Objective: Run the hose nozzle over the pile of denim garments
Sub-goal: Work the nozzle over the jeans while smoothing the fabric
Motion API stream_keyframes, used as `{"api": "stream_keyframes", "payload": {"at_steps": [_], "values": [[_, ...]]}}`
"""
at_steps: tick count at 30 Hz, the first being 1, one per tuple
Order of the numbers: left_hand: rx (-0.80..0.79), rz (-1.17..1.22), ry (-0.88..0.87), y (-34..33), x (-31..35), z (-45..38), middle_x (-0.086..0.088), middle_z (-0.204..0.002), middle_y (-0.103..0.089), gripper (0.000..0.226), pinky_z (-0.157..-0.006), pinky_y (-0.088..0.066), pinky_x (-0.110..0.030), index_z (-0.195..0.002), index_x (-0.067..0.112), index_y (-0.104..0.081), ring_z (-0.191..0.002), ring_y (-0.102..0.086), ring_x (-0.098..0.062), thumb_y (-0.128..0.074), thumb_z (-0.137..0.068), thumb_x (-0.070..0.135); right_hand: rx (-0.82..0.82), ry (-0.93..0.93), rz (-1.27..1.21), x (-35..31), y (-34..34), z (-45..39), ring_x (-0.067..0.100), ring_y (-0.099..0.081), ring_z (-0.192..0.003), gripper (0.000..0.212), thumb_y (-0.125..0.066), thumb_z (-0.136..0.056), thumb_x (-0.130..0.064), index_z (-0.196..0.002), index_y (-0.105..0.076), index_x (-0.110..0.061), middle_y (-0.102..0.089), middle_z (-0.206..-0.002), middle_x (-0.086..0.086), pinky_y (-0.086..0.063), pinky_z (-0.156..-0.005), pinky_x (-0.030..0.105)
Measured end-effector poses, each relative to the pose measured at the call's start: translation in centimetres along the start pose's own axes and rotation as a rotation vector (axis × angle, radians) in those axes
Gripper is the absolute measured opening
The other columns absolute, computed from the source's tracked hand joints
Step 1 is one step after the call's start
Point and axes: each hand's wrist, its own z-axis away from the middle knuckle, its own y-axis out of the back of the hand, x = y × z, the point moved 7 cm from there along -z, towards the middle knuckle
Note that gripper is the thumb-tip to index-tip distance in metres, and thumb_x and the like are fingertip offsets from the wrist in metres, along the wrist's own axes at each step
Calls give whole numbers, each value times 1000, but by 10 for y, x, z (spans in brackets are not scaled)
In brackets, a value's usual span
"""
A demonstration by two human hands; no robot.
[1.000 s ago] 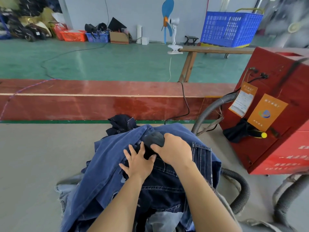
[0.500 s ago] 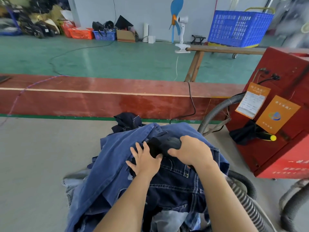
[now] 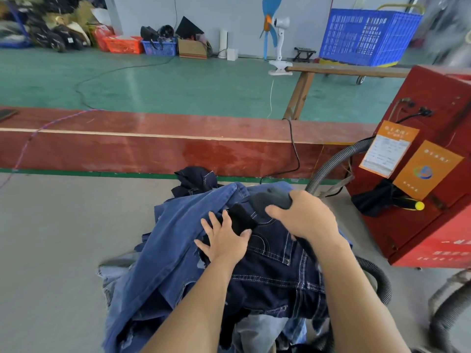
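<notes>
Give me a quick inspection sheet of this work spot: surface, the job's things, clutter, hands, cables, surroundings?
Surface: grey tabletop, red wooden board along its far edge.
Job's things: heaped blue denim garments; dark hose nozzle on top.
Clutter: dark cloth and yellow-tipped tool on the red metal machine.
Hands: right hand grips the nozzle; left hand presses flat on the denim, fingers spread.
Cables: grey ribbed hose from the machine; black cord over the board.
Surroundings: green floor, blue plastic crate, white clip fan.
</notes>
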Motion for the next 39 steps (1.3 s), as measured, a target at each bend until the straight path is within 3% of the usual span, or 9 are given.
{"api": "stream_keyframes", "payload": {"at_steps": [3, 6, 11, 15, 18, 22, 27, 35, 39], "values": [[-2, -10, 4, 0, 1, -1, -1, -161, 18, 78, -113, 2, -62, -154, 30, 0, -146, 23, -26, -45, -95, 54, -124, 16, 136, -2, -15, -1, 15, -55, -58, 36, -59, -88, -50, -91, -47, -17, -56, -63, -3, -33, -46, 26], [10, -18, -5, -1, 2, 0, -2, -161, 16, 76, -113, 1, -63, -154, 31, -2, -146, 23, -27, -46, -95, 51, -98, 55, 195, -13, -30, -5, 20, -55, -67, 35, -59, -88, -47, -101, -53, -15, -49, -68, -6, -31, -46, 26], [8, -24, -3, 0, 1, 1, -3, -161, 17, 75, -113, 1, -62, -154, 32, -2, -146, 23, -26, -44, -96, 55, -20, 65, 14, -26, -37, -8, 18, -49, -73, 39, -56, -91, -47, -110, -53, -13, -55, -84, -3, -35, -54, 28], [-14, -12, -29, 0, 1, 2, -4, -161, 18, 76, -113, 3, -62, -154, 31, 0, -145, 24, -28, -42, -96, 55, 105, 43, -92, -16, -6, -8, 18, -56, -68, 35, -56, -90, -48, -99, -53, -15, -56, -73, -5, -32, -48, 26], [-15, -10, -15, 0, 1, 1, -3, -161, 19, 76, -113, 4, -62, -154, 32, 0, -145, 24, -27, -43, -96, 54, 23, 9, -46, -1, 2, -4, 13, -57, -59, 34, -59, -88, -49, -83, -47, -17, -59, -63, -2, -33, -48, 26], [-14, -5, -7, -2, 2, 0, -3, -160, 20, 76, -113, 5, -62, -154, 33, 0, -145, 25, -27, -45, -96, 53, -151, 9, 145, 3, -16, -2, 14, -57, -61, 36, -60, -87, -51, -97, -50, -17, -56, -67, -5, -35, -49, 27], [-2, -16, -6, -1, 3, 0, -4, -161, 19, 75, -113, 3, -63, -154, 33, -1, -145, 25, -27, -44, -96, 53, -42, 69, 212, -17, -37, -7, 19, -50, -71, 39, -57, -90, -48, -109, -54, -15, -49, -77, -5, -31, -48, 28], [-16, -4, -29, -1, 2, 2, -4, -161, 19, 75, -112, 4, -63, -154, 33, 0, -145, 24, -28, -43, -96, 54, 95, 32, -104, -7, -5, -10, 15, -57, -60, 34, -58, -89, -49, -87, -46, -17, -55, -66, -6, -33, -46, 25], [-16, -1, -12, -2, 3, 1, -3, -161, 20, 76, -112, 4, -63, -154, 32, 0, -145, 25, -27, -45, -96, 53, -85, 5, 34, 4, -11, -4, 9, -53, -54, 35, -61, -87, -51, -86, -46, -19, -58, -63, -3, -33, -46, 26]]}}
